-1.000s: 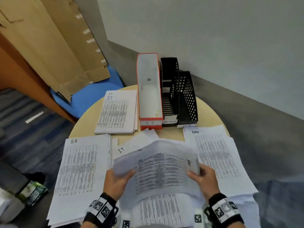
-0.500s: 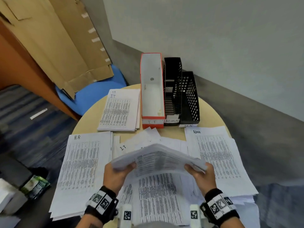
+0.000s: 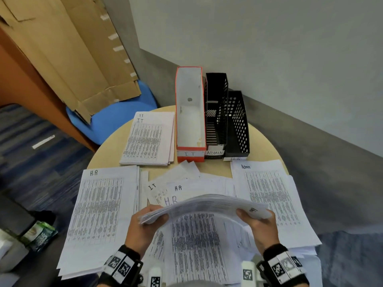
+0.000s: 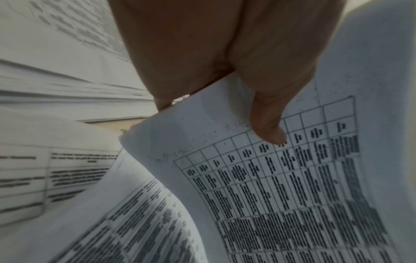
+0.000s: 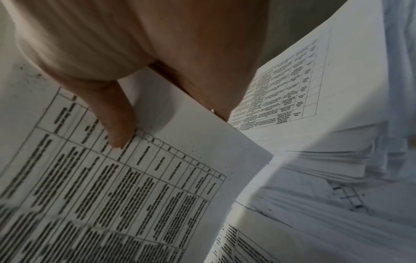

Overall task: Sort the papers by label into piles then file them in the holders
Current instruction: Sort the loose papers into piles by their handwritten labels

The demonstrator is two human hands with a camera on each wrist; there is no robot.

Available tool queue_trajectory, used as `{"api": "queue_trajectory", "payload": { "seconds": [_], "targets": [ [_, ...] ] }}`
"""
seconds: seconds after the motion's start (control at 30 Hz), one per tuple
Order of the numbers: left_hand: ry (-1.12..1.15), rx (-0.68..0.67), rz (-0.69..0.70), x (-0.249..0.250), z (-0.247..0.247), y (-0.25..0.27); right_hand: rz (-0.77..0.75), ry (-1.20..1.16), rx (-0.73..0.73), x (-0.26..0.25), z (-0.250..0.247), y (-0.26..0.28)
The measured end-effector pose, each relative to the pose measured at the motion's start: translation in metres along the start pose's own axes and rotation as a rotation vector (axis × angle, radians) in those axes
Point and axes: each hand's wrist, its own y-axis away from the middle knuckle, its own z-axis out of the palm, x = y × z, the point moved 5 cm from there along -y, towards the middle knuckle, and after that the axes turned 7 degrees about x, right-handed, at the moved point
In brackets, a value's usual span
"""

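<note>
We hold a thin sheaf of white printed papers (image 3: 207, 204) between both hands above the round pale wooden table (image 3: 263, 141), the sheets bowed upward in the middle and lifted clear of the loose unsorted sheets (image 3: 196, 245) that lie beneath them. Our left hand (image 3: 143, 228) pinches the sheaf's left edge, and the left wrist view shows the thumb (image 4: 268, 128) pressed on a printed table grid with the fingers curled behind the page. Our right hand (image 3: 261, 226) grips the right edge in the same way, its thumb (image 5: 114, 121) lying across the top of the sheet.

To our left lies a tall pile of white sheets headed "H.R" (image 3: 99, 214); to our right lies a pile headed "Admin" (image 3: 269, 195); farther back, left of the holders, sits a smaller pile headed "IT" (image 3: 149, 139). At the far edge of the table three holders stand side by side, touching: an orange-trimmed white cardboard holder labelled "IT" (image 3: 189, 112), a black slotted plastic holder labelled "ADMIN" (image 3: 215, 114), and a shorter black perforated holder (image 3: 238, 125) whose label is partly cut off. All three appear empty.

Beyond the table a flattened brown cardboard sheet (image 3: 68, 48) leans over a blue chair (image 3: 116, 117).
</note>
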Motion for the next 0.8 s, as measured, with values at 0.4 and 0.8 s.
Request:
{"api": "queue_trajectory", "payload": {
  "seconds": [0.4,0.8],
  "targets": [
    [-1.004,0.097,0.851,0.137,0.047,0.007,-0.975,0.513,-0.275,-0.148,0.068,0.049],
    [0.024,-0.098,0.425,0.144,0.036,-0.008,-0.403,0.059,-0.15,-0.151,0.028,0.007]
  ]
}}
